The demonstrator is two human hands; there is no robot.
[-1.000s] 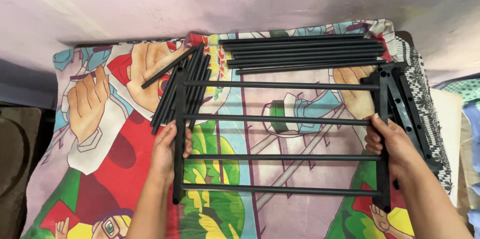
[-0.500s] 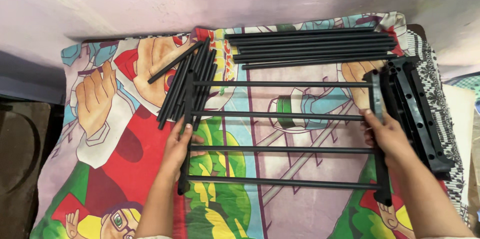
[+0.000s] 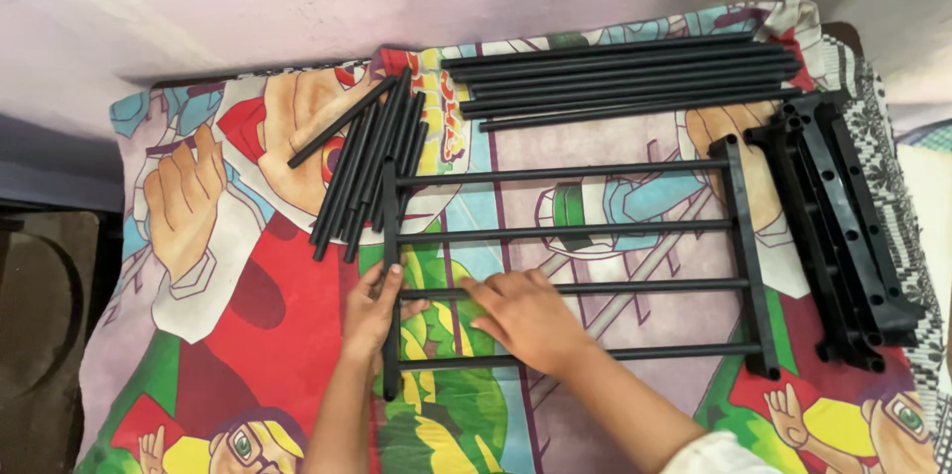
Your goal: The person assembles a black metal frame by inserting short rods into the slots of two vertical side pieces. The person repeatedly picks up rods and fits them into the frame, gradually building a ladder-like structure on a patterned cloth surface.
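Black plastic rack frame (image 3: 575,261), four long rods joined between two side bars, lying flat on a bed covered by a colourful cartoon-print sheet (image 3: 248,335). The left hand (image 3: 375,307) wraps the left side bar (image 3: 390,276) about two thirds of the way down: its fingers (image 3: 389,281) curl over the bar from the outer side, closed on it, with the thumb on the inner side. The right hand (image 3: 526,320) lies palm-down across the frame just beside the left hand, fingers (image 3: 486,291) extended and loosely spread, resting on the third rod (image 3: 635,287) close to where it meets the left bar; they press flat rather than grip. The fourth rod (image 3: 654,351) passes under the wrist of this hand. The right side bar (image 3: 746,266) lies well apart from both hands, at the far ends of the rods.

Beyond the left fingers, toward the wall, a loose bundle of short black tubes (image 3: 367,172) lies slanted, its lower ends just beside the top of the left bar. Beyond the right fingers, a row of long black rods (image 3: 625,77) lies parallel to the frame's rods. Far to the right of both hands, a stack of spare black side bars (image 3: 843,226) with round sockets lies at a slight slant near the edge of the bed.
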